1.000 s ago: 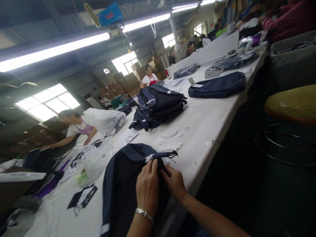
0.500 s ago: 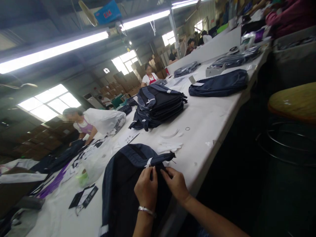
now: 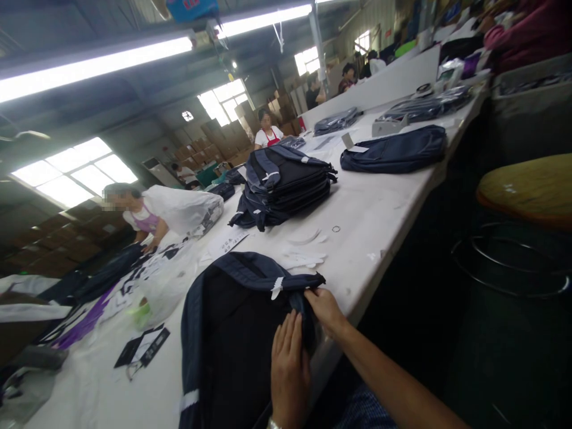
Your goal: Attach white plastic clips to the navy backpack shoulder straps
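Note:
A navy and black backpack (image 3: 232,339) lies on the table in front of me, its padded shoulder strap (image 3: 250,289) folded toward the right. White tape (image 3: 277,288) is wrapped round this strap, and another white strip (image 3: 190,399) sits on the lower left strap. My left hand (image 3: 290,363) rests with straight fingers flat against the bag's right side. At the upper right edge, under the strap's end, my right hand (image 3: 325,310) pinches the bag's fabric; its fingertips are partly hidden.
Ahead stands a stack of backpacks (image 3: 286,185), with another navy bag (image 3: 395,149) lying to its right. White scraps (image 3: 304,259) and black tags (image 3: 143,351) lie on the table (image 3: 366,220). A yellow stool (image 3: 531,187) stands at right. A co-worker (image 3: 143,217) leans over the left side.
My left hand has left its pinch by the taped strap, moved down and flattened on the bag. My right hand has shifted slightly up and right, to the bag's edge.

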The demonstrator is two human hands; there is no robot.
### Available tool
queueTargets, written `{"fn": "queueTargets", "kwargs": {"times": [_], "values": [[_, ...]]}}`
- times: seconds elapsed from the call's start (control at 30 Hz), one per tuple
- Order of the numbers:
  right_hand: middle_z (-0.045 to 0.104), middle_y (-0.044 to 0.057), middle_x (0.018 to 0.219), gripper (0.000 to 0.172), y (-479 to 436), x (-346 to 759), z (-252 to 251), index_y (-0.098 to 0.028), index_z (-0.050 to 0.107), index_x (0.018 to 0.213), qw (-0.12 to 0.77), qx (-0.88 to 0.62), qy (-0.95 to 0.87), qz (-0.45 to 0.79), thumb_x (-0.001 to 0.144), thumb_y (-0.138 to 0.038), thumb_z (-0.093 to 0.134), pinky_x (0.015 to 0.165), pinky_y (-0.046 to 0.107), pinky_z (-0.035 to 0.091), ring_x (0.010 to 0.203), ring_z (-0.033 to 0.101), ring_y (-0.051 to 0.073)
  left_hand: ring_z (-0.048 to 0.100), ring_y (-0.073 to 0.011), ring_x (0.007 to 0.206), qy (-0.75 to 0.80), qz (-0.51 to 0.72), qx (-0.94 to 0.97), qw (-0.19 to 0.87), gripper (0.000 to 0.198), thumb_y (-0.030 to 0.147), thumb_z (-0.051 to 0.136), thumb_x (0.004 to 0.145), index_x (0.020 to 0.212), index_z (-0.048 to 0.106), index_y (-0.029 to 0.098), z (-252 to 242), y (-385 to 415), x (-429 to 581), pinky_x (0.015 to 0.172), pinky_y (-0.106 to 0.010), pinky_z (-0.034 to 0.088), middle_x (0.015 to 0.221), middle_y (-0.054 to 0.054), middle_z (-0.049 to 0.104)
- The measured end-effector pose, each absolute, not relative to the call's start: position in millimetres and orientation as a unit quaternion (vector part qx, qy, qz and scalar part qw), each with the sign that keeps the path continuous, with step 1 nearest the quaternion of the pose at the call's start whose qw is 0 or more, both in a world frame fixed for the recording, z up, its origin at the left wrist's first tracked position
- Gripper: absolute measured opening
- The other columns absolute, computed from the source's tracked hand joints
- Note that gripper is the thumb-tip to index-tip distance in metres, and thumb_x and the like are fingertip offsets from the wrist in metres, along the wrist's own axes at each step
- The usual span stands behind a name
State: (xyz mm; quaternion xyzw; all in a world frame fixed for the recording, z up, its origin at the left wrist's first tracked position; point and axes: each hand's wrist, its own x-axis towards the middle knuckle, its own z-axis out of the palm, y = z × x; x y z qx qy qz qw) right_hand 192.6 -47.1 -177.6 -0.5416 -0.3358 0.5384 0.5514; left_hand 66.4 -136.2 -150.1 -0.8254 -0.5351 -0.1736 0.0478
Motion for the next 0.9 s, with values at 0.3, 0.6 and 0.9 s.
{"fn": "queueTargets", "kwargs": {"times": [0.3,0.6,0.9], "values": [[0.071,0.007,0.105,0.032,-79.2,226.7,-157.2,-0.021,0.064,0.107,0.572,-0.540,-0.508,0.351,0.090,-0.039,0.044,0.088,0.036,0.054,0.100,0.066,0.022,0.022,-0.0230,0.141,-0.519,-0.157,-0.840,0.013,0.074,-0.002,0.039,0.075,0.145,0.025,0.018,-160.5,-151.5,70.5,0.113,-0.049,0.031,0.151,-0.006,0.030],[0.063,0.005,0.122,0.032,-103.8,198.8,-158.9,-0.024,0.062,0.119,0.314,-0.361,-0.871,0.116,0.091,-0.035,0.049,0.100,0.047,0.047,0.118,0.055,0.026,0.061,-0.0160,0.109,-0.452,-0.376,-0.795,-0.148,0.049,0.003,0.047,0.074,0.117,0.060,0.023,-152.0,-223.8,32.9,0.096,-0.028,0.049,0.119,-0.005,0.066],[0.040,0.009,0.145,0.079,-116.8,86.7,-140.5,-0.025,0.036,0.141,0.167,-0.118,-0.967,0.152,0.072,-0.032,0.073,0.106,0.051,0.040,0.132,0.039,0.032,0.064,-0.0194,0.089,-0.706,-0.562,-0.414,-0.119,0.017,0.018,0.047,0.085,0.081,0.064,0.019,-160.7,-304.8,-49.0,0.083,-0.032,0.051,0.089,-0.006,0.068]]}}
